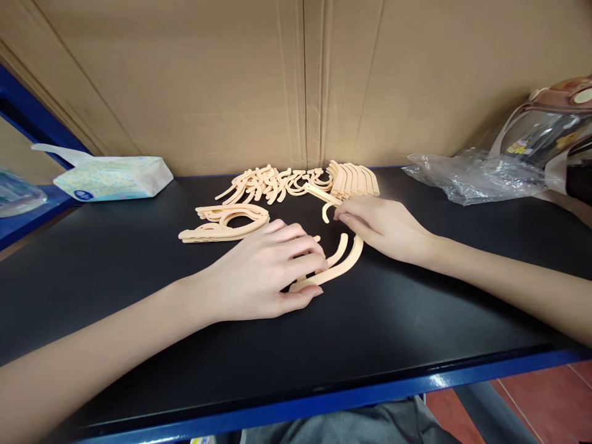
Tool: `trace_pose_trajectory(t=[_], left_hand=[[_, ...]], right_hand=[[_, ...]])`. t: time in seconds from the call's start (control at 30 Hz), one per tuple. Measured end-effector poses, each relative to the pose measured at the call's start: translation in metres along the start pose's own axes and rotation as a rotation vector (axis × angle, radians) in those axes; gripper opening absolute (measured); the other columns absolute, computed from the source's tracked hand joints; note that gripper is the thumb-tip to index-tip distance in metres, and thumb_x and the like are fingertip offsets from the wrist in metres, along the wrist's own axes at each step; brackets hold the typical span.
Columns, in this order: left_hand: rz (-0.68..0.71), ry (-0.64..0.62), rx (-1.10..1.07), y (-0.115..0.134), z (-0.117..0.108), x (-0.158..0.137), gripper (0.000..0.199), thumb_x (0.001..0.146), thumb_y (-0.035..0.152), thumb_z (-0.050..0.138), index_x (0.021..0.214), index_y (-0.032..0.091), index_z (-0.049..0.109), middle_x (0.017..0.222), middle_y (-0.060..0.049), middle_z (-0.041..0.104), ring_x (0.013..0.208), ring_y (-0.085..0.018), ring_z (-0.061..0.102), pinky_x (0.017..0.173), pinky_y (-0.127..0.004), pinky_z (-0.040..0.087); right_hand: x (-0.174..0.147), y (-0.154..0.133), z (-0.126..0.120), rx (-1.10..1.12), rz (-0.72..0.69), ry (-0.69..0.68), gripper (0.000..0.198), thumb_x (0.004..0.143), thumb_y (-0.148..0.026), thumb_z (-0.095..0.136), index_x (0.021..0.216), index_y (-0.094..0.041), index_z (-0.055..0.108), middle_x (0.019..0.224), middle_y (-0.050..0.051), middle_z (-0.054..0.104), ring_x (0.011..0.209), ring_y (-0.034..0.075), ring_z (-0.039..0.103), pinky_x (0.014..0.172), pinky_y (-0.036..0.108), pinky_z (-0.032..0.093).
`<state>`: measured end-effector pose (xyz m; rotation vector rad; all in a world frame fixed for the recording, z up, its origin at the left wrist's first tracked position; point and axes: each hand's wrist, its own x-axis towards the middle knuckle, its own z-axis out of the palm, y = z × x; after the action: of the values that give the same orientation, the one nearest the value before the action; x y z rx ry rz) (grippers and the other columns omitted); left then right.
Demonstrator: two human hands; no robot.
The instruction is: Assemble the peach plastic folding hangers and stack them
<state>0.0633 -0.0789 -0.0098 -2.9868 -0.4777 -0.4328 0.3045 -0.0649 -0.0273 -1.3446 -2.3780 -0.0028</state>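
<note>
- At the far left of the black table [152, 357], a tissue pack [113, 177] is set near the cardboard backing [185, 80], with one tissue drawn partly out.
- Beige hanger-shaped pieces [217, 233] are laid flat in a small stack, partly covered by the left hand.
- The left hand [268, 271] is held palm down, fingers bent; a curved beige piece [340, 269] is bracketed by its thumb and fingers, but whether it is gripped cannot be told.
- Behind, small curved pieces [259, 183] are heaped loosely.
- A beige strip [319, 192] is pinched by the right hand [382, 225], its fingers closed together; the two hands are kept apart.
- Behind that hand, similar curved arms [354, 177] are ranked side by side.
- At the right, a crumpled clear plastic bag [476, 179] is seen.
</note>
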Motion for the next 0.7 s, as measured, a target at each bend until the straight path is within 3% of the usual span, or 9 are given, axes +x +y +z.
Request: trace_pose_trajectory(t=[0.2,0.47,0.7], left_hand=[[0.039,0.005,0.029,0.0011,-0.0005,0.0004,0.015,0.094,0.020,0.049,0.092,0.018,0.064,0.096,-0.003,0.070,0.089,-0.019,0.056,0.078,-0.032,0.038],[0.034,0.012,-0.028,-0.0001,0.0018,0.0004,0.017,0.090,0.013,0.049,0.096,0.019,0.064,0.098,-0.003,0.069,0.091,-0.018,0.056,0.078,-0.031,0.039],[0.031,-0.018,-0.045,-0.0065,0.0046,-0.0024,0.026,0.092,0.007,0.045,0.109,0.019,0.060,0.114,-0.003,0.064,0.097,-0.018,0.055,0.085,-0.030,0.039]], right_hand=[[-0.0008,-0.0005,-0.0006,-0.004,0.048,-0.019,0.009,0.094,-0.029,0.040,0.096,-0.022,0.046,0.084,0.000,0.063,0.067,0.015,0.055,0.059,0.027,0.038],[-0.0009,0.0022,0.0017,0.012,0.039,-0.012,0.013,0.089,-0.028,0.044,0.100,-0.022,0.040,0.077,-0.002,0.058,0.062,0.015,0.053,0.057,0.026,0.037],[-0.0043,0.0012,0.0002,0.111,-0.138,-0.044,0.018,0.087,-0.022,0.046,0.104,-0.021,0.041,0.068,-0.007,0.054,0.054,0.011,0.047,0.057,0.023,0.036]])
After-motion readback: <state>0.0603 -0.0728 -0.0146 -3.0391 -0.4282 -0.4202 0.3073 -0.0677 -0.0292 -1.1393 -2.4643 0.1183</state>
